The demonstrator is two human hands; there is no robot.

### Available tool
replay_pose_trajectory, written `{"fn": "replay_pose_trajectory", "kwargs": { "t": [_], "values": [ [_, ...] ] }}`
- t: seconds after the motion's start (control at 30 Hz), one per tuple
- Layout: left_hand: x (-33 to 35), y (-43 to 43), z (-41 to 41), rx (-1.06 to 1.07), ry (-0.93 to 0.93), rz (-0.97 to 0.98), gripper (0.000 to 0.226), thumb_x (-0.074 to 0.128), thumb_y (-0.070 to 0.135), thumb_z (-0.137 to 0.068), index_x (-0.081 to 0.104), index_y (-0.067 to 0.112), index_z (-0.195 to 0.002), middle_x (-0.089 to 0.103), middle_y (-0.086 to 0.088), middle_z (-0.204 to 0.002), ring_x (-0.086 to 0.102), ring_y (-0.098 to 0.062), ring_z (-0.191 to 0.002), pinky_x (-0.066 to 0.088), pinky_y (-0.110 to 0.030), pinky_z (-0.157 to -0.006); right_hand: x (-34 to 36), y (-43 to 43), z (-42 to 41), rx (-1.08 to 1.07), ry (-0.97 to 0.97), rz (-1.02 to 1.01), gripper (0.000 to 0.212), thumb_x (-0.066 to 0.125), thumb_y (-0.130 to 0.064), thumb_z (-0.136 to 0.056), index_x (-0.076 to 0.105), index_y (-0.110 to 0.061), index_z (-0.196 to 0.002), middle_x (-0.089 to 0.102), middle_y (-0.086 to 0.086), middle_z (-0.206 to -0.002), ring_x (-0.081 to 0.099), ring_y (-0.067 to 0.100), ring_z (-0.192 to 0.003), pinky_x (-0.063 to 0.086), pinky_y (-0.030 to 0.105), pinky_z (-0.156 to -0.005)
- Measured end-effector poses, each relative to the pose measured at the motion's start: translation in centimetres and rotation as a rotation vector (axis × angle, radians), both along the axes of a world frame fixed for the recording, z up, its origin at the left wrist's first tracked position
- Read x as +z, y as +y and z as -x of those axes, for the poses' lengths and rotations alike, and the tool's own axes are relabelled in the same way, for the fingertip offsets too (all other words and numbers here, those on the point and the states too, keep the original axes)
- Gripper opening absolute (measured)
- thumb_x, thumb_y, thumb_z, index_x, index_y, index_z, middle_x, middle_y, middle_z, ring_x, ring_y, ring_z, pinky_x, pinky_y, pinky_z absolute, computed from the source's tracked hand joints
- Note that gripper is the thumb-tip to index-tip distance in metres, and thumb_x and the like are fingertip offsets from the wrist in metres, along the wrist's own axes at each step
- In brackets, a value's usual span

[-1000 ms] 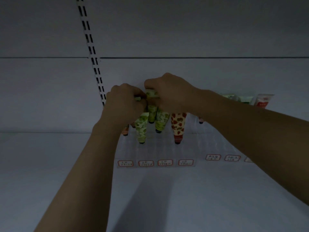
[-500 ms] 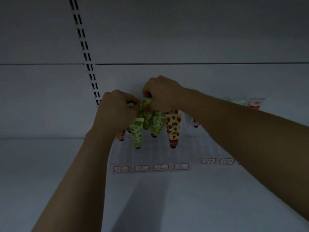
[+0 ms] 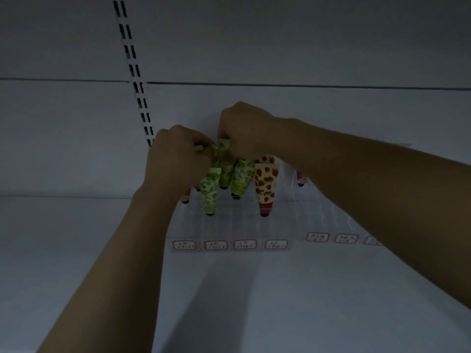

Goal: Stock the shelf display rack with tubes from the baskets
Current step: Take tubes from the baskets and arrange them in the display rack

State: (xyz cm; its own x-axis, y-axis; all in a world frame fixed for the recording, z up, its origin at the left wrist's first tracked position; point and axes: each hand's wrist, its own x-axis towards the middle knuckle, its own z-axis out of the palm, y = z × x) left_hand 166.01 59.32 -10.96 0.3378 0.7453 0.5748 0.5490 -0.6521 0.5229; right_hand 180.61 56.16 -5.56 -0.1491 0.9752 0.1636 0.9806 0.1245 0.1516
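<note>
We judged seating in hand. Our left hand and right hand were each curled round the flat crimped tops of green leaf-print tubes, which stood cap-down at the rear of the clear plastic rack. Next, the caps wanted pressing squarely into their slots. The tubes were soft and tapered; a strawberry-print tube stood beside them.

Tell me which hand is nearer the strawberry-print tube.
Right. The right hand sits just up and left of the strawberry-print tube, close to its top end; the left hand is farther left, beyond the green tubes between them.
</note>
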Motion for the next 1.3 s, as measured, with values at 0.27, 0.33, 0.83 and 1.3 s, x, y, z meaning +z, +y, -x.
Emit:
{"fn": "replay_pose_trajectory", "kwargs": {
  "t": [0.27,0.33,0.83,1.3],
  "values": [
    [0.3,0.2,-0.1,-0.012,0.031,-0.007,0.021,0.063,0.019,-0.084,0.076,0.021,-0.100,0.072,-0.009,-0.094,0.063,-0.026,-0.092,0.054,-0.032,-0.079,-0.1,0.1,0.5,0.053,-0.044,0.043,0.040,0.054,-0.003,-0.082,0.037,-0.017,-0.049,0.034,0.001,-0.050,0.028,0.010,-0.046,0.021,0.017,-0.045],
    [0.3,0.2,-0.1,-0.005,0.049,-0.032,0.020,0.063,0.018,-0.084,0.076,0.020,-0.100,0.073,-0.010,-0.093,0.063,-0.025,-0.088,0.054,-0.032,-0.077,-0.2,0.2,0.5,0.049,-0.035,0.049,0.040,0.056,-0.004,-0.081,0.037,-0.016,-0.048,0.033,0.002,-0.048,0.027,0.011,-0.045,0.021,0.019,-0.045],
    [0.1,-0.7,0.4,0.040,0.274,-0.158,0.025,0.051,0.027,-0.093,0.073,0.030,-0.105,0.073,-0.002,-0.096,0.062,-0.023,-0.093,0.031,-0.042,-0.108,-1.4,-0.8,1.7,-0.176,0.100,0.093,0.032,0.065,-0.014,-0.083,0.045,-0.013,-0.058,0.045,0.003,-0.062,0.046,0.016,-0.057,0.037,0.023,-0.049],
    [2.9,-11.2,6.6,-0.066,0.560,-0.279,0.053,0.051,0.046,-0.092,0.047,0.023,-0.139,0.050,-0.001,-0.142,0.035,-0.021,-0.137,0.019,-0.036,-0.115,0.0,-18.0,1.7,-0.114,0.194,-0.181,0.077,0.064,-0.050,-0.085,0.030,-0.022,-0.148,0.037,-0.003,-0.149,0.032,0.019,-0.134,0.019,0.024,-0.107]
  ]
}}
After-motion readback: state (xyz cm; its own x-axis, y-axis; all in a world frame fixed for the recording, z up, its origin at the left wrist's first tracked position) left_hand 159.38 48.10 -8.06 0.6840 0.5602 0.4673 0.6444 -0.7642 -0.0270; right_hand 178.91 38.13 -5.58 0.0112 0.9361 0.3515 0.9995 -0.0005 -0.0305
